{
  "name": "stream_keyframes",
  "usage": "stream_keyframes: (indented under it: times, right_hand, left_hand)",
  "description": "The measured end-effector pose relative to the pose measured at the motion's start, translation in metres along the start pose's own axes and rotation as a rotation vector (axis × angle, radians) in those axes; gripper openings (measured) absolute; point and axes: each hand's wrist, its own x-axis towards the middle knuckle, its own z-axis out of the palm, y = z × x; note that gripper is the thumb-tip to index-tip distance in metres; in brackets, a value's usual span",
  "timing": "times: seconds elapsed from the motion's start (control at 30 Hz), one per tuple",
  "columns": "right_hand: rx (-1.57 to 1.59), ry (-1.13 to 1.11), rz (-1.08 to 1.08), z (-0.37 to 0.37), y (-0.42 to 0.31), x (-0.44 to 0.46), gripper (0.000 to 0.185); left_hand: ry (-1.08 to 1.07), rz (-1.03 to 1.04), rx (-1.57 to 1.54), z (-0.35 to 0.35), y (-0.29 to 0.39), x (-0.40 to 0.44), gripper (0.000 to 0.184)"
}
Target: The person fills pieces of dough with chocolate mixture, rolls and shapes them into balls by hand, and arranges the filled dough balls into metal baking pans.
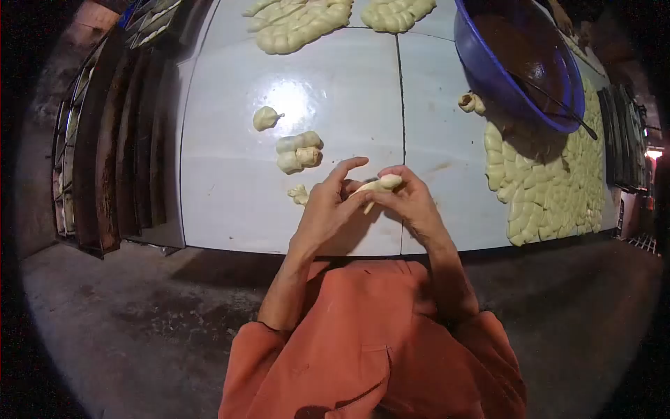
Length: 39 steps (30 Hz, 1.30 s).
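A small piece of pale dough [388,183] is held between both hands, just above the near part of the white table. My right hand [417,204] pinches it with thumb and fingers. My left hand [328,202] grips its left end, thumb against the dough and index finger raised; part of that end is hidden by the fingers. Beside my left hand lies a torn scrap of dough [298,194]. Farther up are a cluster of rounded dough pieces [299,152] and a single dough ball [266,119].
A purple basin [481,59] of brown filling stands at the far right, a long-handled utensil [551,98] across it. Many flattened dough pieces [551,188] cover the table's right side; more dough [300,28] lies at the back. Dark metal trays [115,140] stand left. Another person's hand [562,19] shows top right.
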Motion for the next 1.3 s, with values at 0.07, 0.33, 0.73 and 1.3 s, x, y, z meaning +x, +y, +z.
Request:
stream_keyframes:
  times: [0.07,0.33,0.73,1.3]
  right_hand:
    - [-0.093,0.046,0.077,0.0,-0.004,-0.002,0.024]
    - [0.274,-0.113,0.079,-0.012,-0.029,-0.014,0.018]
    - [0.125,0.155,0.039,-0.011,-0.042,-0.017,0.03]
    - [0.317,0.242,-0.296,0.001,-0.066,-0.027,0.031]
  left_hand:
    - [-0.01,0.051,-0.006,0.001,-0.001,0.002,0.052]
    - [0.054,0.425,0.475,0.009,-0.018,-0.003,0.036]
    - [0.128,0.516,0.284,0.015,0.011,0.009,0.058]
    - [0.222,0.755,-0.192,0.094,0.04,0.052,0.062]
